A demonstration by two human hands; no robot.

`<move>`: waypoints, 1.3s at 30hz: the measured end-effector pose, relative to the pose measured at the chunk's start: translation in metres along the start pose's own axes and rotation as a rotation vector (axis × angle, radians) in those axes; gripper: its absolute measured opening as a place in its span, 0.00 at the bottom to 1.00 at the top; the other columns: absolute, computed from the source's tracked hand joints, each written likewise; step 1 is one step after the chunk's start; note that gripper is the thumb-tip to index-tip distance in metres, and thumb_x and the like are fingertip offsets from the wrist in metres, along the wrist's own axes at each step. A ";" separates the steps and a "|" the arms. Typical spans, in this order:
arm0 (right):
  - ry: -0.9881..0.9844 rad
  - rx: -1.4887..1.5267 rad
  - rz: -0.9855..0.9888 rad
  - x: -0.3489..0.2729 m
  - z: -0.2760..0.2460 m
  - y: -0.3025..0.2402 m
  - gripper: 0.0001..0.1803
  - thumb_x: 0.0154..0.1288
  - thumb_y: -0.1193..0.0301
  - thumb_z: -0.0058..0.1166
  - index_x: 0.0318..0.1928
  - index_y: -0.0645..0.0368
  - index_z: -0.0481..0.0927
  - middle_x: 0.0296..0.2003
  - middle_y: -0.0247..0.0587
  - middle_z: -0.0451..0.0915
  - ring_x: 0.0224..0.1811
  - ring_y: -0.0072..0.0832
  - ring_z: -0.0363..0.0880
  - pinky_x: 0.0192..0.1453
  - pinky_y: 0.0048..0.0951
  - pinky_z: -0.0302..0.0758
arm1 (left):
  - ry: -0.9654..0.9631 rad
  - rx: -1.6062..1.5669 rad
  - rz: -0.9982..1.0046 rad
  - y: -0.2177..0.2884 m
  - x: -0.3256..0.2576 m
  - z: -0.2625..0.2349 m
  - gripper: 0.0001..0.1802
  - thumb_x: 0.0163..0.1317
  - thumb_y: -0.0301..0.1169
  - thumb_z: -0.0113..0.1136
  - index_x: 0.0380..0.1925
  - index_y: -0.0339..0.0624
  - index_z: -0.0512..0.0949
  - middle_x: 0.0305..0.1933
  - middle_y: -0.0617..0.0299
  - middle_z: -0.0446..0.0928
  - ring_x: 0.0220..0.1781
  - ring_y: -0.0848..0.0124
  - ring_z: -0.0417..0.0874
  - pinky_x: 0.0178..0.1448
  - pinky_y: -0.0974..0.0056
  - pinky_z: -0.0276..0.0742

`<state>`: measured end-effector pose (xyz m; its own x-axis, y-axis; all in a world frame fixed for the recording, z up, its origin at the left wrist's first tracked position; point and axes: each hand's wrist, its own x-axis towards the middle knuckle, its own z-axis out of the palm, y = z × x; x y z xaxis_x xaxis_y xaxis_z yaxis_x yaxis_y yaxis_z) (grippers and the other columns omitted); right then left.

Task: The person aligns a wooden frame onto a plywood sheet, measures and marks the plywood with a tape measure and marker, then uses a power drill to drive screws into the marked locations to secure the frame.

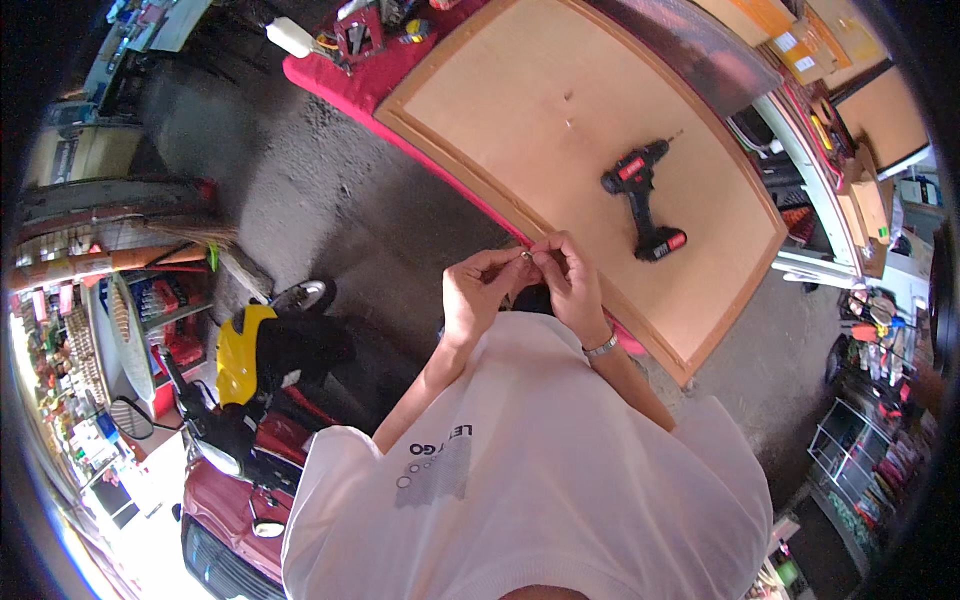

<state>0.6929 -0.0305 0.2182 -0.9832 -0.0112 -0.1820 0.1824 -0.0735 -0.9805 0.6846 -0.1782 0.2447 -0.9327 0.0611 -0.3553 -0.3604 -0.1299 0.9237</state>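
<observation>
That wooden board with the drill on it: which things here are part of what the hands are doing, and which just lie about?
In use:
left hand
right hand
small metal part pinched between them
wooden board

Lying about:
cordless drill, untouched
white bottle
yellow scooter

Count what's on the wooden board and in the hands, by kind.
Cordless drill: 1
Small metal piece, pinched between left hand and right hand: 1
Total: 2
</observation>
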 end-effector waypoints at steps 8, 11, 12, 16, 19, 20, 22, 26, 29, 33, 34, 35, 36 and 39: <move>-0.003 -0.255 -0.063 -0.077 -0.023 0.013 0.04 0.69 0.77 0.51 0.39 0.62 0.70 0.32 0.34 0.73 0.31 0.18 0.74 0.36 0.23 0.75 | -0.029 0.037 -0.047 -0.041 -0.069 0.021 0.09 0.61 0.24 0.64 0.40 0.31 0.83 0.34 0.60 0.84 0.33 0.79 0.81 0.37 0.74 0.77; -0.054 -0.027 0.115 -0.090 -0.038 0.007 0.08 0.68 0.75 0.53 0.43 0.62 0.70 0.34 0.34 0.73 0.32 0.19 0.74 0.36 0.22 0.75 | -0.088 0.019 -0.053 -0.053 -0.082 0.028 0.09 0.60 0.25 0.65 0.40 0.32 0.83 0.34 0.60 0.84 0.34 0.79 0.80 0.38 0.74 0.77; -0.123 0.001 0.181 -0.092 -0.047 0.007 0.09 0.67 0.74 0.55 0.43 0.62 0.69 0.35 0.34 0.73 0.33 0.19 0.74 0.37 0.23 0.75 | -0.129 -0.036 -0.091 -0.050 -0.086 0.028 0.09 0.60 0.25 0.65 0.40 0.32 0.83 0.34 0.60 0.84 0.34 0.79 0.80 0.38 0.74 0.77; -0.441 -0.112 0.247 -0.085 -0.085 0.011 0.13 0.65 0.69 0.58 0.42 0.61 0.69 0.34 0.34 0.73 0.35 0.22 0.75 0.41 0.26 0.75 | -0.219 -0.224 -0.224 -0.084 -0.098 0.026 0.08 0.59 0.23 0.66 0.37 0.32 0.82 0.35 0.58 0.83 0.35 0.77 0.81 0.39 0.73 0.77; -0.140 -0.667 -0.119 -0.034 -0.130 0.039 0.19 0.65 0.63 0.58 0.47 0.63 0.70 0.36 0.43 0.76 0.39 0.36 0.76 0.47 0.35 0.73 | -0.069 -0.269 -0.309 -0.114 -0.109 0.050 0.06 0.59 0.22 0.65 0.35 0.32 0.80 0.34 0.57 0.83 0.35 0.74 0.83 0.40 0.72 0.79; 0.054 -0.881 -0.286 -0.009 -0.145 0.057 0.22 0.66 0.61 0.57 0.50 0.64 0.70 0.37 0.48 0.78 0.42 0.42 0.77 0.49 0.39 0.73 | 0.011 -0.242 -0.307 -0.130 -0.114 0.061 0.05 0.59 0.22 0.65 0.35 0.32 0.80 0.34 0.57 0.83 0.35 0.74 0.84 0.41 0.72 0.79; 0.190 -1.234 -0.185 0.043 -0.157 0.049 0.40 0.60 0.54 0.62 0.61 0.69 0.59 0.46 0.61 0.75 0.50 0.52 0.74 0.56 0.47 0.70 | 0.143 -0.287 -0.309 -0.162 -0.129 0.088 0.05 0.60 0.22 0.64 0.33 0.32 0.79 0.34 0.57 0.83 0.36 0.72 0.84 0.42 0.71 0.81; 0.170 -1.374 -0.026 0.112 -0.197 0.110 0.63 0.51 0.54 0.69 0.70 0.73 0.38 0.56 0.71 0.68 0.59 0.57 0.70 0.62 0.47 0.69 | 0.143 -0.209 -0.379 -0.199 -0.147 0.162 0.06 0.60 0.23 0.64 0.35 0.30 0.78 0.35 0.56 0.83 0.37 0.72 0.84 0.41 0.70 0.81; 0.103 -1.184 0.250 0.103 -0.197 0.100 0.66 0.48 0.62 0.71 0.71 0.69 0.31 0.66 0.66 0.60 0.64 0.50 0.67 0.64 0.44 0.70 | 0.196 -0.341 -0.384 -0.235 -0.160 0.197 0.07 0.60 0.23 0.64 0.36 0.30 0.79 0.35 0.55 0.83 0.37 0.72 0.84 0.42 0.70 0.81; 0.004 -1.117 0.277 0.108 -0.227 0.089 0.53 0.53 0.64 0.63 0.71 0.61 0.41 0.54 0.65 0.73 0.52 0.50 0.79 0.54 0.45 0.77 | 0.247 -0.390 -0.380 -0.267 -0.154 0.231 0.08 0.61 0.25 0.64 0.37 0.31 0.80 0.34 0.57 0.83 0.38 0.73 0.84 0.42 0.71 0.80; -0.008 -1.029 0.201 0.100 -0.240 0.086 0.48 0.54 0.63 0.62 0.69 0.59 0.47 0.46 0.62 0.78 0.43 0.53 0.82 0.48 0.46 0.79 | 0.282 -0.361 -0.381 -0.272 -0.152 0.234 0.08 0.61 0.26 0.64 0.37 0.32 0.80 0.32 0.59 0.82 0.35 0.75 0.82 0.40 0.72 0.78; 0.003 -0.987 -0.071 0.093 -0.264 0.089 0.41 0.57 0.64 0.60 0.66 0.58 0.53 0.37 0.53 0.80 0.33 0.43 0.83 0.40 0.41 0.79 | 0.296 -0.357 -0.355 -0.277 -0.149 0.236 0.08 0.61 0.27 0.64 0.37 0.32 0.80 0.32 0.60 0.82 0.34 0.76 0.81 0.39 0.73 0.77; -0.120 -0.635 0.037 0.074 -0.277 0.072 0.34 0.58 0.69 0.61 0.61 0.57 0.57 0.29 0.44 0.79 0.24 0.29 0.80 0.29 0.31 0.78 | 0.331 -0.361 -0.335 -0.286 -0.147 0.236 0.08 0.60 0.27 0.65 0.36 0.32 0.81 0.31 0.61 0.82 0.33 0.77 0.81 0.38 0.73 0.77; -0.067 -0.466 -0.043 -0.014 -0.301 0.018 0.15 0.65 0.65 0.59 0.26 0.60 0.73 0.21 0.32 0.76 0.22 0.20 0.73 0.32 0.27 0.72 | 0.433 -0.308 -0.272 -0.312 -0.134 0.238 0.07 0.60 0.28 0.64 0.33 0.33 0.82 0.28 0.63 0.81 0.29 0.80 0.77 0.34 0.74 0.74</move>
<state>0.7109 0.2685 0.1813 -0.9850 -0.0838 -0.1506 0.1082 0.3798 -0.9187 0.9246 0.0896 0.0380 -0.7025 -0.2681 -0.6593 -0.5130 -0.4513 0.7302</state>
